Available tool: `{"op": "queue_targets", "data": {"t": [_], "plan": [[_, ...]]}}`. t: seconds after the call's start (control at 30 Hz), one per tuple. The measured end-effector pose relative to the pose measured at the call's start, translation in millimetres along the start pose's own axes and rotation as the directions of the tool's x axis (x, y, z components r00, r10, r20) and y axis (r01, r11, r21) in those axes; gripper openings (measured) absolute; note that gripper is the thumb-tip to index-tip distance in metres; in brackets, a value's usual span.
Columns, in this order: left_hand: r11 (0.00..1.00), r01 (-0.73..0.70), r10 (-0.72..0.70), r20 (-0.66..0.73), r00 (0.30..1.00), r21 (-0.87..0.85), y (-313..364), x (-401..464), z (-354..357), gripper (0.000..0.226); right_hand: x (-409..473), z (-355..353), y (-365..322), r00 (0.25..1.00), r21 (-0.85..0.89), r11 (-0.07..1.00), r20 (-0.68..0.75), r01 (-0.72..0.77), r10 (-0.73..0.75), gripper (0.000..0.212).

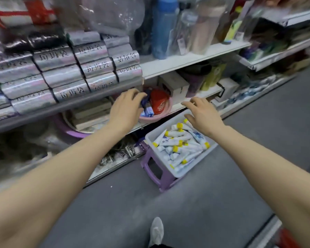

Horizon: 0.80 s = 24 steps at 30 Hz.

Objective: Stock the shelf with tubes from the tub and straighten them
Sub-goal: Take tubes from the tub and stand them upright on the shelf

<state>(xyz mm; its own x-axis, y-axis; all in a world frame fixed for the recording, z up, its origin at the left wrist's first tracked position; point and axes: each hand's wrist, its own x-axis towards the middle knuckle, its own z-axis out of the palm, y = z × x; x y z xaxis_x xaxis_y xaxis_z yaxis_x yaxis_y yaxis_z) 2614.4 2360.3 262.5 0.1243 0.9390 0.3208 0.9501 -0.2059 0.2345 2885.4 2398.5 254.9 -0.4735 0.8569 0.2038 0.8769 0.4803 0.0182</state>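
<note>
Reaching into the pink basin (157,117) on the shelf (190,102), the left hand (125,109) curls its fingers round a blue-and-white item there, though what exactly it holds is unclear; the right hand (203,116) hovers loosely spread, holding nothing, just above the white tub (182,173), where the tubes (179,145) lie heaped, below the basin on a purple stool (159,178)

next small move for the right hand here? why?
Probably lower the right hand into the white tub and grip one tube. It hovers open above the tub's far end, holding nothing, and the tub is full of loose tubes. The left hand is already at the pink bowl on the shelf.
</note>
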Motion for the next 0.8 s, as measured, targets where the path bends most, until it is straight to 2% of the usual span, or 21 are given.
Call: {"op": "queue_targets", "data": {"t": [0.17,0.33,0.5,0.67,0.8], "plan": [[0.998,-0.047,0.051,0.158,0.986,-0.034,35.6,22.9,79.3,0.048,-24.5,56.0,60.0,0.977,0.090,0.980,0.141,-0.177,0.163,0.044],[0.987,-0.127,0.152,0.326,0.933,-0.097,47.6,32.4,156.6,0.052,-47.9,121.4,85.1,0.887,0.147,0.910,0.328,-0.388,0.326,0.048],[0.981,-0.103,0.173,0.498,0.850,-0.165,44.3,40.6,233.4,0.051,-65.8,185.5,93.8,0.764,0.121,0.837,0.495,-0.533,0.415,0.050],[0.977,-0.100,0.200,0.647,0.736,-0.187,25.6,59.3,310.3,0.050,-57.2,244.3,104.2,0.662,0.129,0.738,0.562,-0.662,0.496,0.050],[0.973,-0.112,0.227,0.723,0.652,-0.204,12.9,73.4,361.3,0.050,-39.1,286.7,114.1,0.599,0.099,0.696,0.604,-0.711,0.526,0.051]]}}
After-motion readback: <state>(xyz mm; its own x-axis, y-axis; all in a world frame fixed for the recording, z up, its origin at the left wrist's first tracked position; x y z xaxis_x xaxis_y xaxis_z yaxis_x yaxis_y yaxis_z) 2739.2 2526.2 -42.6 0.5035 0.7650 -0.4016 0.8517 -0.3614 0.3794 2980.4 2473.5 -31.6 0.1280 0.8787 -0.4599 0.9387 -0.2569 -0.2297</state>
